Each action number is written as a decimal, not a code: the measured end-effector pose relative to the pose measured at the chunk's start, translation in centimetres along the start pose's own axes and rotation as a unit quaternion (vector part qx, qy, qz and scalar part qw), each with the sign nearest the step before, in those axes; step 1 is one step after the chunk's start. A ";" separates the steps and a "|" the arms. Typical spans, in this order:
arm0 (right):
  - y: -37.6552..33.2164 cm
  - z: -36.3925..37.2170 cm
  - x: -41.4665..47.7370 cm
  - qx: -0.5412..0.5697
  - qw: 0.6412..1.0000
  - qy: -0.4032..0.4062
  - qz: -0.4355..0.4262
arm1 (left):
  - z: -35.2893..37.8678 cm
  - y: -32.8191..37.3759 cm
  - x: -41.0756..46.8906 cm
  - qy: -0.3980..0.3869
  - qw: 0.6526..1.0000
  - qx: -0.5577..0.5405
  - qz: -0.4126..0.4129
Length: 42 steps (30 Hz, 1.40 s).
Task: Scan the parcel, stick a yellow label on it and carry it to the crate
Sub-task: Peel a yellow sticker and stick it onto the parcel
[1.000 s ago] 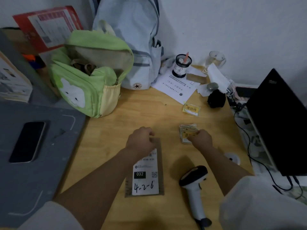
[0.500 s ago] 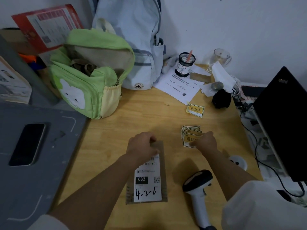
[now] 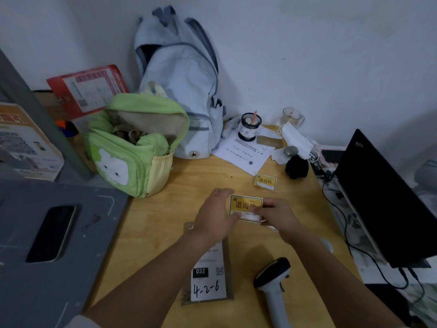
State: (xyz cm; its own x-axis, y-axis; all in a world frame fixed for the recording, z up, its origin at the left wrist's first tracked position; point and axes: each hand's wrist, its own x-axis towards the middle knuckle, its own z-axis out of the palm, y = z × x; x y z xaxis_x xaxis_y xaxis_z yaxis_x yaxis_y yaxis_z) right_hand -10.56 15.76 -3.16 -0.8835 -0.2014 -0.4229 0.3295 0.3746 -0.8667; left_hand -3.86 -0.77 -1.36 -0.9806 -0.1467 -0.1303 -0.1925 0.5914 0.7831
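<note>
Just beyond the parcel (image 3: 208, 271) on the bench (image 3: 151, 221), one yellow label (image 3: 246, 208) is now lifted off its stack, pinched between left hand (image 3: 216, 215) and right hand (image 3: 277, 215). Left hand has released the parcel, which lies flat beside the scanner (image 3: 272, 280). Judgement: peeling and sticking come next.

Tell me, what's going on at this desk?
A person is labelling a parcel. Both hands, left and right, hold a yellow label just above the wooden desk. The flat brown parcel, with a white slip marked 032 and 4-2-6, lies below the left forearm with no yellow label visible on it. The handheld scanner lies beside it, and a spare yellow label lies farther back. No crate is in view.
</note>
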 end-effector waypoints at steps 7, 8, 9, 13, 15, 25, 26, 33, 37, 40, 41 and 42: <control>-5.8 0.9 -3.7 0.015 0.996 -0.060 -0.063 | -5.2 1.5 -0.4 0.053 0.996 -0.069 -0.030; -6.4 1.0 -4.2 0.009 0.996 -0.065 -0.067 | -6.0 1.5 -0.6 0.064 0.996 -0.062 -0.026; -7.0 1.1 -4.5 0.003 0.995 -0.069 -0.071 | -6.7 1.6 -0.8 0.074 0.995 -0.062 -0.022; -9.5 1.7 -5.9 0.002 0.994 -0.064 -0.084 | -9.5 2.2 -1.6 0.087 0.991 -0.106 0.001; -11.0 2.1 -6.8 0.005 0.993 -0.064 -0.096 | -10.8 2.8 -2.0 0.100 0.988 -0.120 0.015; -15.3 3.7 -9.7 0.002 0.988 -0.063 -0.139 | -15.6 5.6 -4.1 0.052 0.960 -0.272 -0.045; -15.4 3.9 -9.9 0.003 0.988 -0.063 -0.138 | -15.8 5.6 -4.4 0.040 0.960 -0.273 -0.051; -16.1 4.6 -10.8 0.014 0.989 -0.054 -0.139 | -17.2 6.3 -5.6 0.026 0.957 -0.282 -0.063; -16.4 5.2 -11.0 0.015 0.989 0.006 -0.146 | -17.8 7.0 -5.8 0.053 0.958 -0.277 -0.045; -16.5 5.4 -11.3 -0.051 0.955 0.156 -0.246 | -17.9 7.6 -5.7 0.088 0.960 -0.264 -0.038; -16.6 5.5 -11.6 -0.078 0.934 0.197 -0.289 | -17.8 7.8 -5.6 0.099 0.959 -0.261 -0.037; -16.9 5.7 -12.0 -0.099 0.917 0.215 -0.320 | -17.8 7.9 -5.4 0.108 0.958 -0.263 -0.037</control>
State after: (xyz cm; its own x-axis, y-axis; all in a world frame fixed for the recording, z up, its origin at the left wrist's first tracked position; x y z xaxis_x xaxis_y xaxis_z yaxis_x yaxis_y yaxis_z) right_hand -3.59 6.66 15.04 -0.9386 -0.0785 0.3361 -0.3321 0.4701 -0.8177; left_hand 0.57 -9.39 16.35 -0.9231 -0.3675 -0.1130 -0.1601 0.1002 0.9820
